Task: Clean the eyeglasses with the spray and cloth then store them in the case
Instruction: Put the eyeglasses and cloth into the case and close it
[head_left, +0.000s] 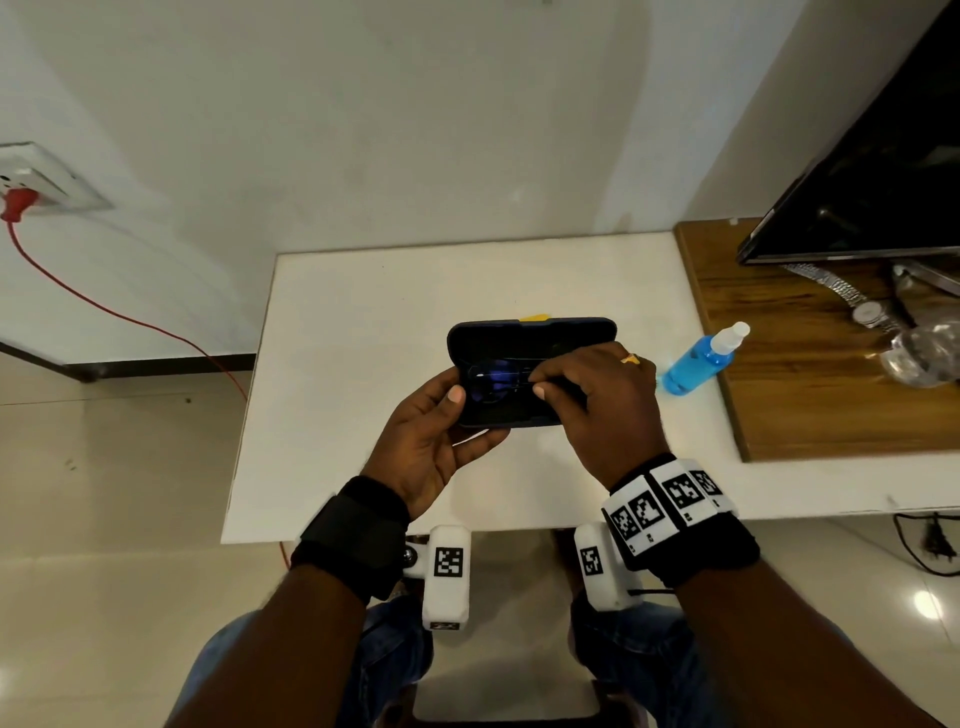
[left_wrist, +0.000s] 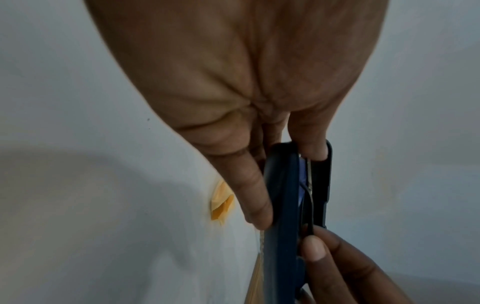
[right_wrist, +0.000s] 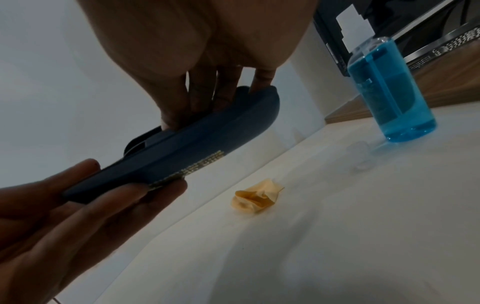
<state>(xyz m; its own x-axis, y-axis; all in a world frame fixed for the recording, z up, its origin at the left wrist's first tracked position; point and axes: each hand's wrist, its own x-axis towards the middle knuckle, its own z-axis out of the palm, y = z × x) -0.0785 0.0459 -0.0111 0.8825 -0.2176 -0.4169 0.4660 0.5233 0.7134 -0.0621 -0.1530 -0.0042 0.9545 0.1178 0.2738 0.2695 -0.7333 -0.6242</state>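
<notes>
A dark blue eyeglass case (head_left: 530, 332) is open and held just above the white table (head_left: 363, 322). My left hand (head_left: 447, 415) grips its left end, thumb on the inner rim and fingers underneath (right_wrist: 124, 197). The eyeglasses (head_left: 493, 382) lie inside the lower half, their lenses glinting blue. My right hand (head_left: 597, 395) reaches into the case (right_wrist: 197, 148), and its thumb (left_wrist: 314, 251) and forefinger pinch the thin dark frame. A crumpled yellow cloth (right_wrist: 255, 198) lies on the table behind the case. The blue spray bottle (head_left: 698, 364) stands to the right.
A wooden board (head_left: 779, 395) at the right carries a dark screen (head_left: 883, 171), a wristwatch (head_left: 872, 314) and a clear plastic bottle (head_left: 924, 358). A small clear cap (right_wrist: 362, 156) lies by the spray bottle (right_wrist: 389, 98). A red plug and cable (head_left: 15, 205) hang from a wall socket at the left.
</notes>
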